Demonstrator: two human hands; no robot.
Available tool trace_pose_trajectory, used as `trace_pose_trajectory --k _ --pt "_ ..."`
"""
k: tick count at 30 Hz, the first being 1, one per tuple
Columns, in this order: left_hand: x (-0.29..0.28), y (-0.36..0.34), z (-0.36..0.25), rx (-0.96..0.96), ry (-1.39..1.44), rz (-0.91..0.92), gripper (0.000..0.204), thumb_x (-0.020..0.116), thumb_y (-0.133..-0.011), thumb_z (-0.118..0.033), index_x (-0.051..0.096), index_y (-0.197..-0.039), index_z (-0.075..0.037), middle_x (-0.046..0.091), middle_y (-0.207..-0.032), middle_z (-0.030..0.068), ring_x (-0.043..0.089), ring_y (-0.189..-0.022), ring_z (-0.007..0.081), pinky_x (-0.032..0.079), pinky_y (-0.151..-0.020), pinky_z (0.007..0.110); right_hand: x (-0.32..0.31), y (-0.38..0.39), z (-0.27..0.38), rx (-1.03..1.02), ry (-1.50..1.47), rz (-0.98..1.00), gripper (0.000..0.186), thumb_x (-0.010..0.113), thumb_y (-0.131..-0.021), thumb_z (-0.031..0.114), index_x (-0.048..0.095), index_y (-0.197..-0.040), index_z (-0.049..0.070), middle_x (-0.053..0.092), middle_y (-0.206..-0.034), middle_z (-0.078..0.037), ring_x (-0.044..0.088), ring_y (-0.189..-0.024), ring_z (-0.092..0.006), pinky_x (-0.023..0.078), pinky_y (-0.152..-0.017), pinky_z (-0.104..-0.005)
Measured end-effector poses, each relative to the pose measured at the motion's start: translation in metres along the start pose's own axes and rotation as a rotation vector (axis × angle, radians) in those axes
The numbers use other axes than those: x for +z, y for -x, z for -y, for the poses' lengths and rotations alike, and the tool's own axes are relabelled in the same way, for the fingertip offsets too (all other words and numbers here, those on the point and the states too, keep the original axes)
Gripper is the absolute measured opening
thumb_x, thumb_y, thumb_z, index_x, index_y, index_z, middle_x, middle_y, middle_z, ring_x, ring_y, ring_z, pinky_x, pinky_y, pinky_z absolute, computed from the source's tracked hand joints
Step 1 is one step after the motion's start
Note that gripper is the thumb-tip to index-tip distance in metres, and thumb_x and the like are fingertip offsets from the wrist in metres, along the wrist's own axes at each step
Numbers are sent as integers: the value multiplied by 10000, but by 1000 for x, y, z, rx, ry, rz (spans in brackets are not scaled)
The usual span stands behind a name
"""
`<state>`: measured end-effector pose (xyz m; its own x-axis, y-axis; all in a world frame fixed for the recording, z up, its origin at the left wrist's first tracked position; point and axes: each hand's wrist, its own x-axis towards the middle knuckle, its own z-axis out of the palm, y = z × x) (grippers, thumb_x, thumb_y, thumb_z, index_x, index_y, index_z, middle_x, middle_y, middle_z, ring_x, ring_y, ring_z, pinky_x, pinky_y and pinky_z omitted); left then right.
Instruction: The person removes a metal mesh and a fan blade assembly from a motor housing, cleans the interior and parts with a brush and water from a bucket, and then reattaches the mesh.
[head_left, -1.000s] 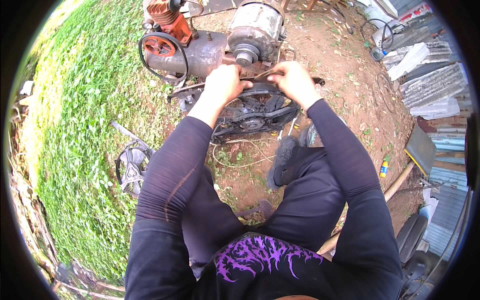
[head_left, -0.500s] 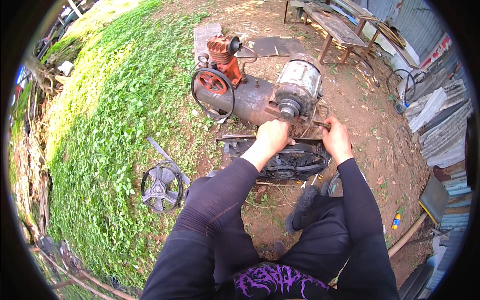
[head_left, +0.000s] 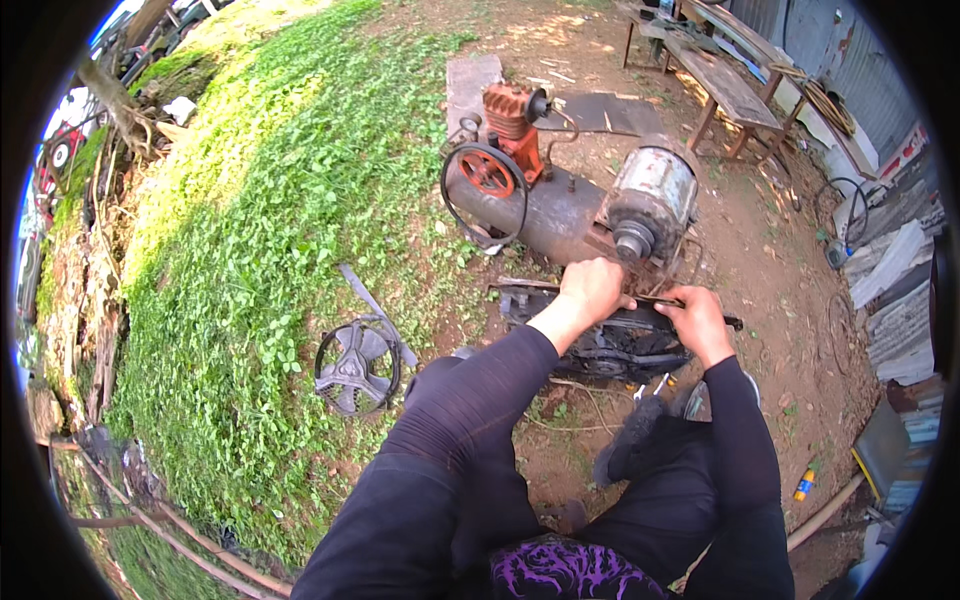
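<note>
Forward reaches left hand point(head_left: 596, 287) — right hand point(head_left: 702, 322) just beside.

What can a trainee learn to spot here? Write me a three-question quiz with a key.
1. True or false: the right hand rests on the bench.
2. Which lies farthest left? A) bench; B) grey fan; C) motor.
3. What colour is the finned pump?

Key: 1. False, it is at the black frame. 2. B. 3. Reddish orange.
</note>
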<state>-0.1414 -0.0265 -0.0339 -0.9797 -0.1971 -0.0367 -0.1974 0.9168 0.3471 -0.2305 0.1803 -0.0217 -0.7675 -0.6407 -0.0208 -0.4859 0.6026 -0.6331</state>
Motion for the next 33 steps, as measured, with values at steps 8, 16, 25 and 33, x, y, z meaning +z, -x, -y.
trace_pose_trajectory --k 8,16,25,33 --pt "-12 -2 17 -59 -169 144 271 849 -808 -334 807 -1017 -167 783 -1069 106 736 -1080 300 523 -987 516 -38 2 -39 393 160 -498 429 791 -899 261 687 -1175 -52 721 -1063 -309 715 -1013 -436 552 -883 -470" --pt "-17 2 40 -69 -68 113 192 816 -833 -222 811 -1018 -172 787 -1055 95 746 -1053 294 533 -968 529 -43 -7 -69 556 -269 -448 391 743 -838 183 696 -1105 -98 738 -1010 -318 748 -979 -407 566 -892 -445" --pt "-21 1 63 -13 51 127 278 734 -770 1 811 -1030 -57 782 -930 182 769 -913 303 590 -858 390 37 16 -64 35 494 -254 441 433 -974 43 518 -1369 -133 479 -1454 -408 481 -1414 -455 410 -1163 -575" --pt "-30 5 82 -106 65 156 298 863 -727 -48 808 -1019 -36 783 -887 160 761 -823 240 582 -796 360 82 20 1 -193 478 -46 644 410 -973 49 319 -1608 -9 297 -1690 -208 278 -1580 -321 165 -1294 -573"
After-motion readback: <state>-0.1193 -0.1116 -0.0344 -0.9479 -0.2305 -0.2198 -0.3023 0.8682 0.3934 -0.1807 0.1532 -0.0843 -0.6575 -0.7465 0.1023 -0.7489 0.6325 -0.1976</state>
